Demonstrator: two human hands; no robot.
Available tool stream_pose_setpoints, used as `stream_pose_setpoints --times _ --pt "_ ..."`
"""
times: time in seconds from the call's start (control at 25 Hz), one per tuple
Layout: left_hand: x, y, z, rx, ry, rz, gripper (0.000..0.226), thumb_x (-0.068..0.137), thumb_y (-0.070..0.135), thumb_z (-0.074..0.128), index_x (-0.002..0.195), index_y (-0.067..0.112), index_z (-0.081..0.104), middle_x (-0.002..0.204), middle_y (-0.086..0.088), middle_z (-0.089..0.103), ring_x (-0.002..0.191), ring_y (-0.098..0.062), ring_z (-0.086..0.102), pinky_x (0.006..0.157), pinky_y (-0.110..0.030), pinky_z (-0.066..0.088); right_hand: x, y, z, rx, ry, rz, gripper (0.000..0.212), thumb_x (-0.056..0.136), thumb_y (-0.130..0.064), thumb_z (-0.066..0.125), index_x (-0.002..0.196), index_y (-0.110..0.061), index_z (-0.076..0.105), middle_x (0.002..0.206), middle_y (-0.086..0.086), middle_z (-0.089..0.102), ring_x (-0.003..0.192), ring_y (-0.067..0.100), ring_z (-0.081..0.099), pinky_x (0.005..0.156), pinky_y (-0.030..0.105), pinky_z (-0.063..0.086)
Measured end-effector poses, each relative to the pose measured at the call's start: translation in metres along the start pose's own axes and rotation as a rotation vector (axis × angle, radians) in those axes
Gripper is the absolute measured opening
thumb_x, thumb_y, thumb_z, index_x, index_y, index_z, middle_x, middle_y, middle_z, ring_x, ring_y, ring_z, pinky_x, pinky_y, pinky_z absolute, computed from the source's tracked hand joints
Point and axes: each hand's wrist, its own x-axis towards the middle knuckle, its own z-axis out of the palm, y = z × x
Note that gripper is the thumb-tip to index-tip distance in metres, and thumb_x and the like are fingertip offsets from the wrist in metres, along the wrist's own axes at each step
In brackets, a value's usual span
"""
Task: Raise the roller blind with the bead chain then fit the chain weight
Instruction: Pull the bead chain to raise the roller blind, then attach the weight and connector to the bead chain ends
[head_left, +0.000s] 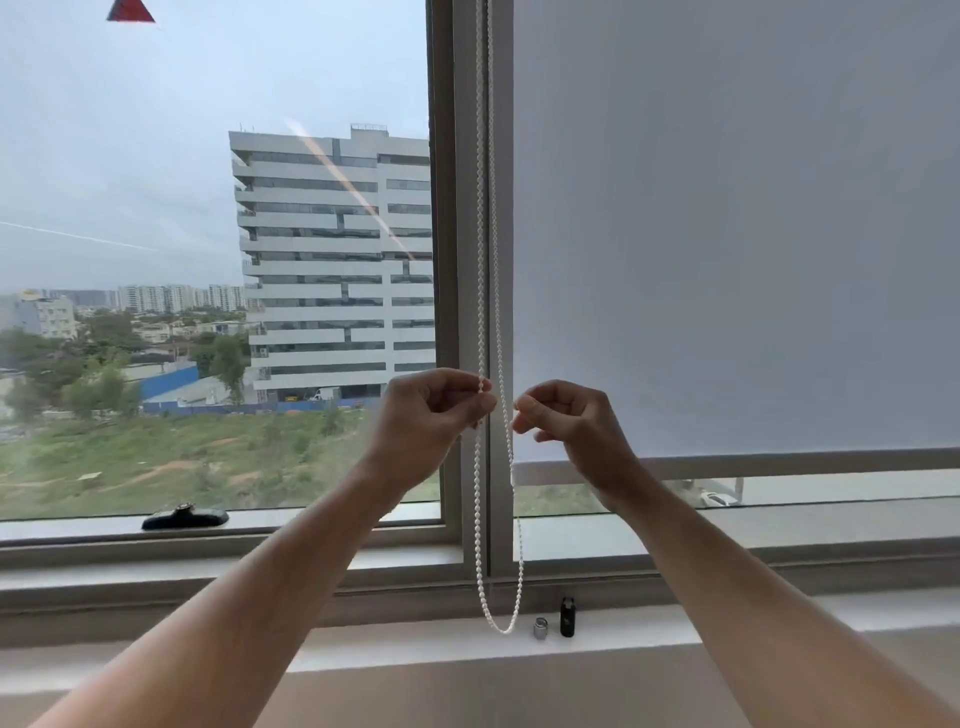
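— White beads: where does the chain (490, 260) hang?
— Down the window frame (470, 208) as a loop of two strands, beside the blind (727, 234), its bottom curve just above the sill (415, 644).
— And the hands?
— The left hand (431, 415) pinches the left strand between thumb and curled fingers; the right hand (563, 415) pinches the right strand at about the same height.
— The blind?
— It covers most of the right pane, its bottom bar (779, 465) near the sill.
— Anything else?
— A small silver cylinder (541, 627) and a black piece (568, 617) stand on the sill just right of the loop. A dark object (185, 517) lies further left.
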Motion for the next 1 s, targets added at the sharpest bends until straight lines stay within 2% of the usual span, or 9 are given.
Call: stream_pose_setpoints --times 0.16,0.28,0.4,0.52,0.6,0.72,0.84,1.0 --pt "-0.033 -0.040 0.012 0.008 -0.072 -0.071 0.021 0.076 -0.001 0.078 0.081 0.020 0.074 0.067 0.014 0.075 0.062 0.003 0.067 0.060 -0.010 0.050 -0.025 0.045 0.005 0.020 0.041 0.124 0.009 0.087 -0.022 0.072 0.082 -0.014 0.074 0.071 0.001 0.076 0.069 0.009 0.070 0.061 0.016 0.051" --pt "-0.056 -0.066 0.021 0.076 -0.134 -0.125 0.017 0.077 0.009 0.080 0.082 0.024 0.075 0.071 0.011 0.076 0.067 0.000 0.069 0.066 -0.015 0.051 -0.044 0.077 0.007 -0.004 0.058 0.205 0.008 0.088 -0.017 0.071 0.083 -0.012 0.074 0.071 0.001 0.076 0.069 0.008 0.070 0.062 0.016 0.050" --pt "-0.076 -0.088 0.033 0.140 -0.171 -0.170 0.011 0.078 0.016 0.081 0.082 0.025 0.077 0.071 0.008 0.076 0.064 0.000 0.066 0.064 -0.017 0.049 -0.061 0.105 0.008 -0.012 0.099 0.268 0.007 0.086 -0.016 0.071 0.080 -0.014 0.074 0.072 0.003 0.076 0.069 0.009 0.070 0.060 0.015 0.050" --pt "-0.094 -0.106 0.045 0.166 -0.199 -0.200 0.007 0.079 0.018 0.080 0.079 0.024 0.077 0.067 0.015 0.074 0.060 0.005 0.063 0.061 -0.012 0.045 -0.073 0.134 0.005 -0.035 0.187 0.324 0.010 0.086 -0.014 0.072 0.076 -0.017 0.073 0.072 0.004 0.076 0.068 0.009 0.071 0.060 0.015 0.051" --pt "-0.105 -0.115 0.052 0.171 -0.202 -0.221 0.007 0.079 0.020 0.080 0.077 0.026 0.077 0.070 0.019 0.075 0.061 0.005 0.063 0.061 -0.011 0.045 -0.080 0.156 0.000 -0.146 0.234 0.360 0.010 0.086 -0.016 0.071 0.076 -0.019 0.073 0.071 0.000 0.075 0.069 0.011 0.071 0.063 0.018 0.053" --pt "-0.122 -0.129 0.062 0.235 -0.214 -0.225 0.008 0.080 0.024 0.079 0.077 0.031 0.074 0.073 0.026 0.073 0.061 0.005 0.061 0.061 -0.011 0.046 -0.096 0.198 -0.013 -0.311 0.221 0.468 0.005 0.085 -0.019 0.070 0.083 -0.023 0.070 0.077 -0.005 0.073 0.076 0.012 0.069 0.064 0.013 0.048" --pt "-0.137 -0.141 0.073 0.293 -0.227 -0.231 0.013 0.081 0.027 0.077 0.082 0.038 0.072 0.074 0.033 0.070 0.064 0.005 0.059 0.061 -0.012 0.045 -0.112 0.247 -0.028 -0.338 0.169 0.623 0.007 0.086 -0.018 0.069 0.093 -0.019 0.068 0.084 -0.002 0.070 0.088 0.021 0.069 0.074 0.026 0.051" --pt "-0.138 -0.154 0.081 0.322 -0.174 -0.267 0.018 0.081 0.026 0.078 0.084 0.042 0.070 0.076 0.036 0.069 0.065 0.005 0.059 0.062 -0.012 0.045 -0.115 0.297 -0.034 -0.383 0.079 0.743 0.025 0.087 -0.021 0.068 0.111 -0.014 0.064 0.090 -0.007 0.065 0.094 0.021 0.065 0.078 0.030 0.049"
